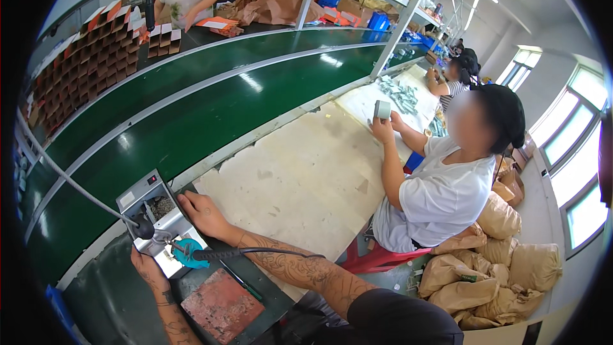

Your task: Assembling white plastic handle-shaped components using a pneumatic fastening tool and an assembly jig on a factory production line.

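A grey metal bench unit (169, 220) with a small red display stands at the lower left, its recess filled with dark grey material. My right hand (205, 216) is at its right side, fingers bent against the edge. On the near left side my left hand (148, 269) grips the lower edge, its fingertips partly hidden. In front of the unit rests a soldering iron (214, 254) with a black handle and cable, its tip end passing through a teal round piece (190, 253). A worn reddish square slab (221, 306) lies nearer me, beside a thin dark pen-like tool (241, 280).
A green conveyor belt (211, 92) runs behind the bench. A grey flexible tube (60, 169) arches in from the left. At right sits a co-worker (440, 182) holding a grey-green piece (382, 110). Brown sacks (472, 281) lie on the floor; stacked cartons (89, 64) stand far left.
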A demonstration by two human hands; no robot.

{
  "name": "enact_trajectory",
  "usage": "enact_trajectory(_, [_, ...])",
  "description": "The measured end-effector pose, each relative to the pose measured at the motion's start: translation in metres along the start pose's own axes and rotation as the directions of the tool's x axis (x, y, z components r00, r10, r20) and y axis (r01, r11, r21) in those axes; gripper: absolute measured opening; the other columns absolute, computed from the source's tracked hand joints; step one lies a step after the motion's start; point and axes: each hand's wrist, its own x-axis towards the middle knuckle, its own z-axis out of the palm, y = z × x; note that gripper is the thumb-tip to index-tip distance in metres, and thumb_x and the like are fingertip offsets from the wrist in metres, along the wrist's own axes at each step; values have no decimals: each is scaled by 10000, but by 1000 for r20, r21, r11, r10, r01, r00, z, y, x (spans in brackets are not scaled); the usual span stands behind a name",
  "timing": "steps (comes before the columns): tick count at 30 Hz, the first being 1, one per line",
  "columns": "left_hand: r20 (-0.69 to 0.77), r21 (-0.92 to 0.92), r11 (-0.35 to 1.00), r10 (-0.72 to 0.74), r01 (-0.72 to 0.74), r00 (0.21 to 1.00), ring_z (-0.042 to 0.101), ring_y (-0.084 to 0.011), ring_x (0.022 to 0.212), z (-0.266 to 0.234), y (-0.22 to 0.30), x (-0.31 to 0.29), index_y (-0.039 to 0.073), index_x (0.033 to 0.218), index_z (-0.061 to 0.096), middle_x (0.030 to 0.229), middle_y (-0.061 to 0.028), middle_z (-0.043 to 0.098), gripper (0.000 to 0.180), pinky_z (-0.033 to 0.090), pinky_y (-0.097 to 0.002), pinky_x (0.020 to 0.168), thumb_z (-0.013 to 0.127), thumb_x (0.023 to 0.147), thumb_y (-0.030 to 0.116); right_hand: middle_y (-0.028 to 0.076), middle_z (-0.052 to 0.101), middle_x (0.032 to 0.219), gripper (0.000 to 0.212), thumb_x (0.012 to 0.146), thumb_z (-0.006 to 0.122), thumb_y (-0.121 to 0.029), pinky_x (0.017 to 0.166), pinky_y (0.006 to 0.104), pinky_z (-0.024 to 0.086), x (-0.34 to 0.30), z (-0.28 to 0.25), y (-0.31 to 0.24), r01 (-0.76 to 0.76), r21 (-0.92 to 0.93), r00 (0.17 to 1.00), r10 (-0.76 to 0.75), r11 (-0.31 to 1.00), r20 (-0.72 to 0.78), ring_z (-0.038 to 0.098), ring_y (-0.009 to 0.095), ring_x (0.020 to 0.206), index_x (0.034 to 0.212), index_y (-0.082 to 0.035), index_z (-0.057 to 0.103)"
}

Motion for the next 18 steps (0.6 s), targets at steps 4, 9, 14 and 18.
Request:
enact_trajectory(4, [35, 12, 999, 36, -36, 999, 629, -162, 1008, -2, 6, 0, -33, 1239, 630, 1135, -89, 662, 299, 498, -304, 899, 518, 1031, 150, 289, 573, 761, 391, 1055, 490, -302, 656, 506, 443, 1, -1, -3, -21, -14, 1000, 21, 1000, -1, 551, 493, 732, 834, 17, 540])
enact_trajectory(9, [61, -20, 1000, 3, -2, 998, 624, -162, 1007, 1, 9, -3, -33, 1242, 629, 1132, -90, 661, 301, 491, -308, 907, 513, 1032, 147, 266, 548, 725, 401, 1067, 478, -304, 629, 489, 423, 0, 1, 2, 5, 2, 1000, -5, 1000, -9, 525, 429, 660, 827, 13, 527])
enact_trajectory(14, [-10, 75, 995, 72, -71, 997, 621, -172, 1003, 2, 4, -2, -38, 1246, 625, 1126, -97, 663, 307, 484, -315, 917, 503, 1030, 142, 269, 548, 730, 404, 1065, 479, -306, 631, 489, 425, 0, 1, 2, 18, -16, 1000, -18, 1000, -17, 534, 429, 665, 826, 16, 524])
enact_trajectory(18, [113, 72, 997, -7, -1, 994, 570, -220, 1171, -12, -8, 7, -33, 1375, 548, 1312, -131, 583, 446, 422, -344, 1038, 508, 1069, 289, 269, 547, 725, 404, 1064, 482, -306, 627, 488, 424, 1, 2, 1, 29, -21, 999, -30, 999, -28, 528, 430, 658, 825, 17, 524])
